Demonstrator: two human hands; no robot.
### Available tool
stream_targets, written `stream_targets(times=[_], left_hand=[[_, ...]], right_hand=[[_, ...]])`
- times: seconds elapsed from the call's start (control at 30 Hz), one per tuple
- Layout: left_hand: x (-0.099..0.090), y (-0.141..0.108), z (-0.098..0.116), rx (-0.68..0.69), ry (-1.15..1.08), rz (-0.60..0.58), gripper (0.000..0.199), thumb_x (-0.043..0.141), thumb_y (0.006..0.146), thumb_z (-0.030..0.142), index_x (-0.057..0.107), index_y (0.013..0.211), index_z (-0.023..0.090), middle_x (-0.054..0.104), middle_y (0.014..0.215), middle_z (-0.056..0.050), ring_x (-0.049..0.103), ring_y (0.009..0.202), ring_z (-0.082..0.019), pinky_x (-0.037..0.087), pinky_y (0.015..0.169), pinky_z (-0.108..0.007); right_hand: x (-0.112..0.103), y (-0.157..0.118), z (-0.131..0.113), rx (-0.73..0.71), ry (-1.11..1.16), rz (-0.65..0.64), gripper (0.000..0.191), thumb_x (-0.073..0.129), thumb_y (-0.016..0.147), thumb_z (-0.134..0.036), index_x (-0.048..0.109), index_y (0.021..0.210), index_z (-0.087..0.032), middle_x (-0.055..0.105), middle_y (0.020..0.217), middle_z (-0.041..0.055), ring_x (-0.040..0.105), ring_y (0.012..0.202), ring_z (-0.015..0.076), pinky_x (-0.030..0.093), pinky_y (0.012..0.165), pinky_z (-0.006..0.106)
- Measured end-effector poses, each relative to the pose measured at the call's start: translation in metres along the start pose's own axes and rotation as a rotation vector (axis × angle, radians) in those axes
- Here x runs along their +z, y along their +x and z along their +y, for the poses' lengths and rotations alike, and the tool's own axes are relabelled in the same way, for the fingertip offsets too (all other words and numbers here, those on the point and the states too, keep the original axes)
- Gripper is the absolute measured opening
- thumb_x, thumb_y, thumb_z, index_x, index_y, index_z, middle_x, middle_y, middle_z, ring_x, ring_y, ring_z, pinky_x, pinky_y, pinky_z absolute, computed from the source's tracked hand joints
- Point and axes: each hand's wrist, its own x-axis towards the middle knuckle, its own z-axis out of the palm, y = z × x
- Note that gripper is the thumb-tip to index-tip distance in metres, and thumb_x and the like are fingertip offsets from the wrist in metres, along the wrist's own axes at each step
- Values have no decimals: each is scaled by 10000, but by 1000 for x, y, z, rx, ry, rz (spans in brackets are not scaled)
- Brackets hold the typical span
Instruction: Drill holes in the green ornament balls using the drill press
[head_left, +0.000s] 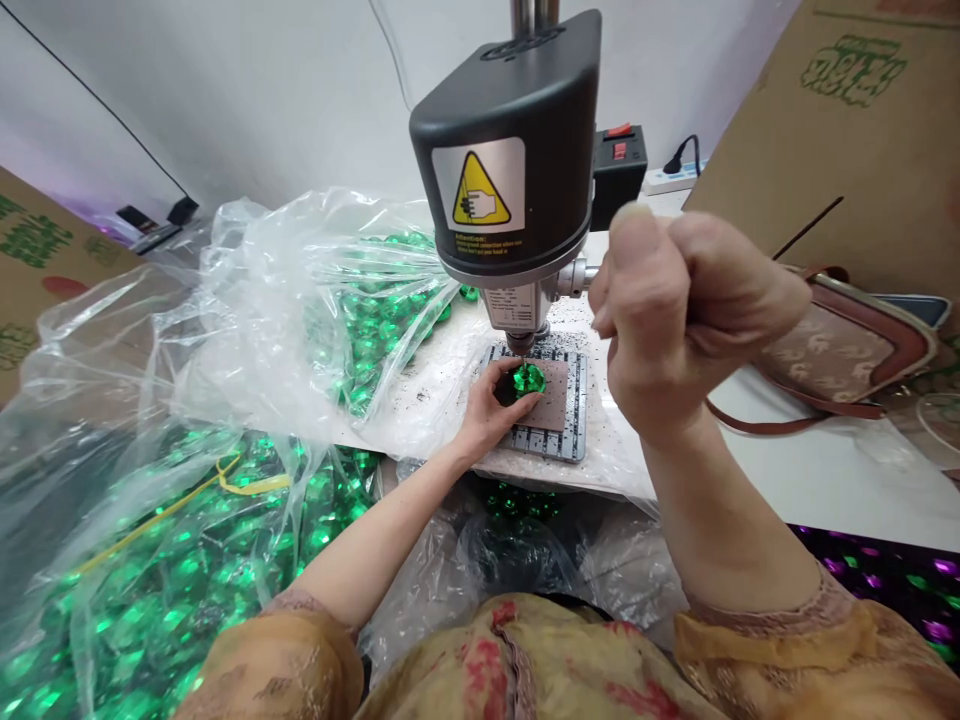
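Observation:
My left hand [491, 405] pinches a shiny green faceted bead [529, 379] between thumb and fingers. The bead sits under the thin bit of a small drill press [510, 150], on a brown square pad [556, 400] laid over the slotted metal base plate [576, 435]. At the machine's right side, my right hand [667, 310] is closed in a fist around the end of its feed lever [581, 277]; most of that lever is hidden behind the fingers. Whether the bit has entered the bead is too small to tell.
Clear plastic bags [247, 300] of green beads [375, 310] spread over the table's left and below it. Dark shavings litter the white tabletop [439, 385]. To the right stand a handbag [855, 340], a cardboard box [780, 130] and a power strip [675, 178]. Purple and green beads [892, 585] lie lower right.

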Motion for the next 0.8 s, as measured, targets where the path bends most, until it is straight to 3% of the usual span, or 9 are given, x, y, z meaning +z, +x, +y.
stream_targets(times=[0.2, 0.43, 0.8], left_hand=[[0, 0, -2, 32, 20, 13, 409, 796, 773, 327, 629, 1120, 188, 706, 1084, -85, 660, 980, -203, 526, 838, -335], [3, -2, 1, 8, -8, 70, 410, 828, 731, 264, 610, 1072, 197, 704, 1052, -65, 663, 947, -190, 526, 826, -331], [3, -3, -1, 37, -9, 85, 387, 838, 720, 241, 612, 1033, 203, 689, 1043, -56, 658, 973, -195, 523, 865, -348]], right_hand=[[-3, -14, 8, -110, -40, 8, 502, 554, 920, -243, 318, 482, -177, 345, 434, -51, 351, 397, 44, 208, 424, 301], [-2, -21, 18, -206, -11, 50, 488, 569, 892, -188, 296, 487, -179, 343, 441, -65, 412, 406, 46, 280, 408, 277], [-5, -30, 28, -310, 44, 35, 444, 546, 842, -95, 223, 553, -192, 279, 490, -67, 336, 415, 44, 325, 411, 246]])
